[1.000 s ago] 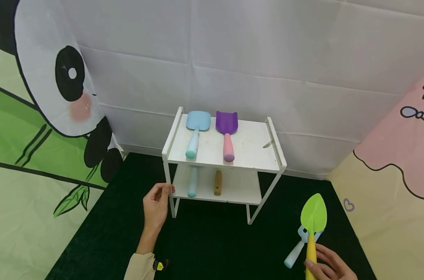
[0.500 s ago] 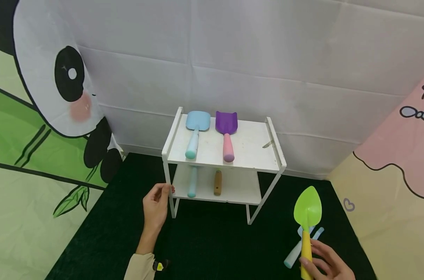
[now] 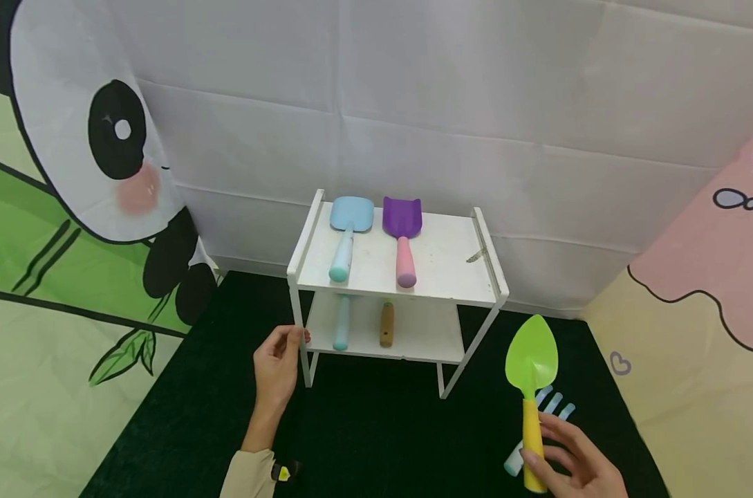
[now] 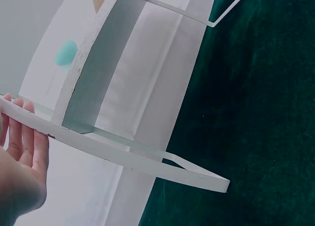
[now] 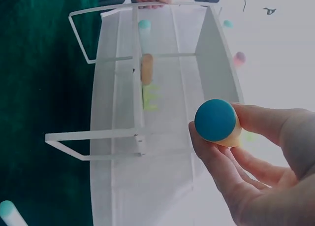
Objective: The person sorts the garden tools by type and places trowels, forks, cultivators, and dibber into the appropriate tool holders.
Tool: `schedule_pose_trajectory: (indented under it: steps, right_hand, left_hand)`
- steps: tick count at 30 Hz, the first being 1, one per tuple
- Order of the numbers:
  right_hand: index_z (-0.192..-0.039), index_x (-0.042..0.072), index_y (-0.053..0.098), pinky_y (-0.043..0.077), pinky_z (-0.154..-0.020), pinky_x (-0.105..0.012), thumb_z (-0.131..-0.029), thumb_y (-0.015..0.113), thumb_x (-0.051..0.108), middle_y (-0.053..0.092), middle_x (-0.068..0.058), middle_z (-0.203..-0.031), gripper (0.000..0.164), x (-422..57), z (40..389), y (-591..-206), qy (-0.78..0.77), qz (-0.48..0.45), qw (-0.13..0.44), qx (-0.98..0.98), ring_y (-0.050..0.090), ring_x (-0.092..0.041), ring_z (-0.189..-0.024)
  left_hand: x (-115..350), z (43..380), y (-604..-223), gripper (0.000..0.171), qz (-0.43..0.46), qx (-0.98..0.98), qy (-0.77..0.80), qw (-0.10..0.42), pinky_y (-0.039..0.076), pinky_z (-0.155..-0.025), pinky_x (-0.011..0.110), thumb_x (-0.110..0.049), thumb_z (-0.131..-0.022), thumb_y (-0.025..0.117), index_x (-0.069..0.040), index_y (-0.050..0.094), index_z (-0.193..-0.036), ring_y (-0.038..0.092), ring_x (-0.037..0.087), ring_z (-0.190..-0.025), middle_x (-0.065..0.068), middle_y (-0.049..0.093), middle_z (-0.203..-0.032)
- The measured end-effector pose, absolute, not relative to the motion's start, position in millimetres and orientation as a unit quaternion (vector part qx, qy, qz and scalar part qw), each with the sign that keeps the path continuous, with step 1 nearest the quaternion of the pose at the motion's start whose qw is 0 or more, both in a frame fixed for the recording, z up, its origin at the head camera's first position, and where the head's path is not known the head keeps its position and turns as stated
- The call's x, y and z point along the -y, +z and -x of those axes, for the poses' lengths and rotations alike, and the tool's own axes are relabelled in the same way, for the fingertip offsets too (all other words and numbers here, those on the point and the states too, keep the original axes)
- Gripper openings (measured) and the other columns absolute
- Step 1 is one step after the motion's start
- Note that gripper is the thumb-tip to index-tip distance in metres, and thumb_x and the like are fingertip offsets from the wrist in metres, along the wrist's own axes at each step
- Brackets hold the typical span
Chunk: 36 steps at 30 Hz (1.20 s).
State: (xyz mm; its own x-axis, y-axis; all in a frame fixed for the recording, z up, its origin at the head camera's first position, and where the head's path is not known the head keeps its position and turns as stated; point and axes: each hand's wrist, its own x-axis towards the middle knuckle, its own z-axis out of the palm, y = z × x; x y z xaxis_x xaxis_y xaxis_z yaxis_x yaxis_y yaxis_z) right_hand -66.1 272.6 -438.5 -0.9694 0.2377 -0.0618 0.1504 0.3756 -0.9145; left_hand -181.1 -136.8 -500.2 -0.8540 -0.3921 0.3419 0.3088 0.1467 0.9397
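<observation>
My right hand (image 3: 578, 456) pinches the yellow handle of a garden trowel (image 3: 532, 356) with a green blade, which points up and away. In the right wrist view its round blue handle end (image 5: 215, 120) shows between thumb and fingers. My left hand (image 3: 275, 370) holds the front left leg of a white two-tier shelf (image 3: 451, 259); in the left wrist view the fingers (image 4: 28, 142) curl round the white bar. Behind the trowel, on the dark green floor, lies a light-blue hand rake (image 3: 514, 459), partly hidden by the trowel and hand.
On the top tier lie a light-blue shovel (image 3: 351, 216) and a purple shovel (image 3: 403, 220) with a pink handle. The lower tier (image 3: 426, 339) bears a pale-blue handle (image 3: 341, 328) and a brown handle (image 3: 386, 325), their heads hidden. A white cloth wall (image 3: 413, 104) stands behind.
My right hand has moved the trowel left and slightly up, across the hand rake, whose tines now show on its right. The left hand stays on the shelf leg.
</observation>
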Motion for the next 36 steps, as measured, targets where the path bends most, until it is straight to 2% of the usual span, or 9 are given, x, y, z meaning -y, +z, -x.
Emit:
schedule_pose_trajectory:
  steps: [5, 14, 21, 29, 36]
  right_hand:
    - [-0.128, 0.004, 0.049, 0.057, -0.069, -0.028, -0.079, 0.078, 0.014, 0.057, -0.015, -0.116, 0.057, -264, 66, -428, 0.555, 0.089, 0.034, 0.827, 0.068, -0.018, -0.083]
    - [-0.127, 0.006, 0.05, 0.057, -0.07, -0.03, -0.079, 0.078, 0.018, 0.057, -0.002, -0.115, 0.057, -260, 74, -415, 0.572, 0.045, 0.011, 0.819, 0.067, -0.019, -0.085]
    - [-0.125, 0.009, 0.053, 0.057, -0.069, -0.03, -0.079, 0.077, 0.015, 0.055, -0.002, -0.116, 0.052, -259, 84, -406, 0.566, -0.011, 0.026, 0.824, 0.067, -0.019, -0.086]
    - [-0.127, 0.012, 0.054, 0.057, -0.067, -0.028, -0.08, 0.076, 0.014, 0.056, 0.001, -0.112, 0.052, -252, 89, -389, 0.521, -0.055, 0.055, 0.85, 0.067, -0.014, -0.082]
    - [-0.125, 0.021, 0.056, 0.056, -0.068, -0.027, -0.08, 0.076, 0.031, 0.059, 0.003, -0.114, 0.05, -245, 97, -375, 0.497, -0.058, 0.05, 0.865, 0.066, -0.012, -0.086]
  left_hand:
    - [136, 182, -501, 0.027, -0.032, 0.709, -0.649, 0.273, 0.051, -0.082, 0.02, -0.028, -0.097, 0.053, -0.003, 0.064, -0.097, 0.063, 0.018, -0.088, 0.01, 0.065, -0.093]
    - [132, 186, -502, 0.027, -0.034, 0.701, -0.659, 0.273, 0.051, -0.082, 0.022, -0.028, -0.097, 0.054, -0.003, 0.064, -0.097, 0.063, 0.019, -0.088, 0.01, 0.065, -0.093]
    - [126, 182, -490, 0.025, -0.036, 0.704, -0.657, 0.267, 0.051, -0.082, 0.022, -0.023, -0.098, 0.053, 0.0, 0.064, -0.098, 0.063, 0.019, -0.088, 0.013, 0.065, -0.094]
    - [121, 173, -473, 0.027, -0.04, 0.709, -0.653, 0.263, 0.051, -0.084, 0.023, -0.02, -0.098, 0.053, 0.006, 0.062, -0.097, 0.063, 0.024, -0.089, 0.018, 0.064, -0.094]
    - [121, 172, -472, 0.029, -0.042, 0.709, -0.655, 0.257, 0.051, -0.084, 0.022, -0.023, -0.098, 0.053, 0.004, 0.063, -0.097, 0.063, 0.023, -0.089, 0.016, 0.065, -0.094]
